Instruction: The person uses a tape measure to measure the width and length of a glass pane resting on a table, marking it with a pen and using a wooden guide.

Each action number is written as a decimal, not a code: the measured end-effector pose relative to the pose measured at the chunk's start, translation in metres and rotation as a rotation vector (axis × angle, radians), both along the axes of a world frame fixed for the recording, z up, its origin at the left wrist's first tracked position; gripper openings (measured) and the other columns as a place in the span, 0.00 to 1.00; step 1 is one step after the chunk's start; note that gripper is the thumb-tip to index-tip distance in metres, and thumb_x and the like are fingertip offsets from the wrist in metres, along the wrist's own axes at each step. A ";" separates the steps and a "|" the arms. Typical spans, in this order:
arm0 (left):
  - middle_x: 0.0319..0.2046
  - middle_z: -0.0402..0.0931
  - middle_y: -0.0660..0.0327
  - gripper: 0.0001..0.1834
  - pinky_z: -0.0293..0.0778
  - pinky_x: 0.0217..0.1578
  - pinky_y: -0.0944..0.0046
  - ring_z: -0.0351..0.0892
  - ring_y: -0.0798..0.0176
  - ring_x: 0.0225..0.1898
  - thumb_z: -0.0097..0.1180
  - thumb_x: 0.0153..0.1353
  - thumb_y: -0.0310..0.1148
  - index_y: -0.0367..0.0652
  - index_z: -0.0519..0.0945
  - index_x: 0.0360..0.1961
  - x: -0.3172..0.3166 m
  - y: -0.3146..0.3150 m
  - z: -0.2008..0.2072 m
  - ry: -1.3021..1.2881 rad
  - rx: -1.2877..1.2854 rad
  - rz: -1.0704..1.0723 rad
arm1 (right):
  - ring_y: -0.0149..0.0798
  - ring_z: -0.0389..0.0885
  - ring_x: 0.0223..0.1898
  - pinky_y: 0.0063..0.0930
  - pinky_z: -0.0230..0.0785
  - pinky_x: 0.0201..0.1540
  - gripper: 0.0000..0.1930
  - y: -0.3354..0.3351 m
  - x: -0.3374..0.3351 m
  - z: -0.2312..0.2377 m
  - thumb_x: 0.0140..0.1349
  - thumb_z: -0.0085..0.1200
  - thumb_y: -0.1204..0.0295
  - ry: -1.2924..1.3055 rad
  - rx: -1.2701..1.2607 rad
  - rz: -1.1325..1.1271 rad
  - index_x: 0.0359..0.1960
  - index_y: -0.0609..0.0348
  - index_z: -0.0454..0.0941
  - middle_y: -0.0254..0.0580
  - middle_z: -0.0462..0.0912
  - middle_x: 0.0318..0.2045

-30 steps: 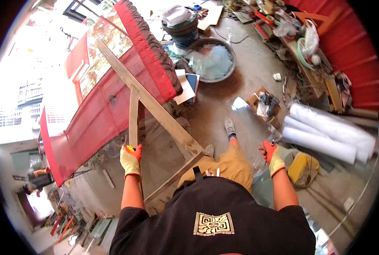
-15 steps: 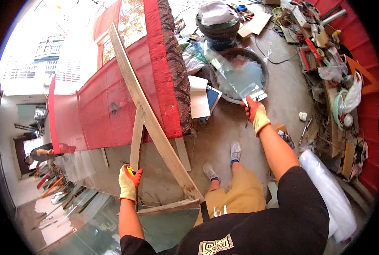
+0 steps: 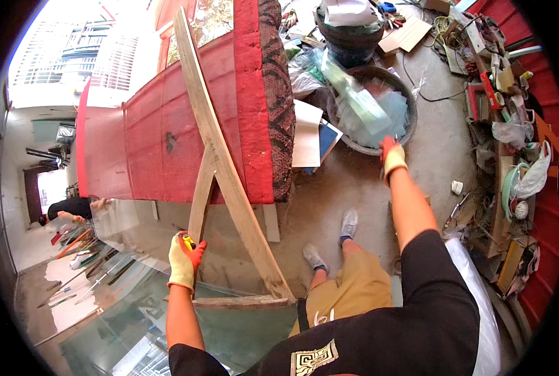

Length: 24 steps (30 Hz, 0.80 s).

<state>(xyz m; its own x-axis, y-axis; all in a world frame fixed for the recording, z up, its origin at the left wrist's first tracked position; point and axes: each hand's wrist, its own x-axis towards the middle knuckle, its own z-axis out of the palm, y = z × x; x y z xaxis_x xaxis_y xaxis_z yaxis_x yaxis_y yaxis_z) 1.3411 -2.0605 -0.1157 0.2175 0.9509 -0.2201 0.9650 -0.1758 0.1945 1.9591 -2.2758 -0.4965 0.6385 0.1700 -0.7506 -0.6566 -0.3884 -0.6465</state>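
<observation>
My left hand [image 3: 187,257], in a cream and orange-red work glove, is closed round a small yellow-and-black tool [image 3: 188,242] whose kind I cannot make out. It overlaps the lower part of the diagonal brace of a large wooden square [image 3: 242,200]; whether it grips the wood is unclear. The square lies across a glass sheet [image 3: 242,326] and a red-covered table [image 3: 185,144]. My right hand [image 3: 393,158], gloved alike, reaches to the near rim of a round dark tub [image 3: 411,128], fingers extended and empty. A motion-blurred glass strip [image 3: 358,100] is over the glass offcuts [image 3: 391,113] in the tub.
A dark bucket [image 3: 350,37] stands behind the tub. Boards [image 3: 306,135] lean beside the table's patterned edge. Tools and bags clutter a shelf [image 3: 499,125] at right, a wrapped white roll [image 3: 474,294] below it. Another person [image 3: 73,207] bends over at far left.
My right hand has let go of the glass strip, which has dropped toward the tub. The whole view has shifted slightly. My left hand still holds the yellow-and-black tool.
</observation>
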 end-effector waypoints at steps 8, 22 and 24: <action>0.46 0.85 0.50 0.36 0.82 0.51 0.52 0.87 0.46 0.47 0.82 0.53 0.47 0.41 0.80 0.57 -0.028 0.014 -0.008 0.090 0.094 -0.098 | 0.40 0.76 0.19 0.39 0.64 0.19 0.17 -0.280 -0.169 -0.033 0.69 0.53 0.50 0.382 0.014 -0.141 0.35 0.49 0.83 0.39 0.83 0.23; 0.50 0.84 0.52 0.39 0.82 0.55 0.50 0.86 0.45 0.53 0.83 0.50 0.54 0.45 0.82 0.58 -0.086 -0.084 0.079 -0.096 0.112 0.016 | 0.20 0.61 0.15 0.20 0.51 0.17 0.21 -0.136 -0.296 0.488 0.83 0.49 0.50 -0.316 0.582 0.446 0.51 0.54 0.84 0.37 0.88 0.34; 0.49 0.84 0.53 0.39 0.82 0.53 0.52 0.86 0.46 0.51 0.84 0.49 0.53 0.45 0.82 0.57 -0.110 -0.099 0.091 -0.198 0.119 0.060 | 0.20 0.63 0.16 0.19 0.52 0.18 0.20 -0.116 -0.322 0.584 0.83 0.49 0.52 -0.435 0.768 0.440 0.51 0.55 0.84 0.39 0.88 0.33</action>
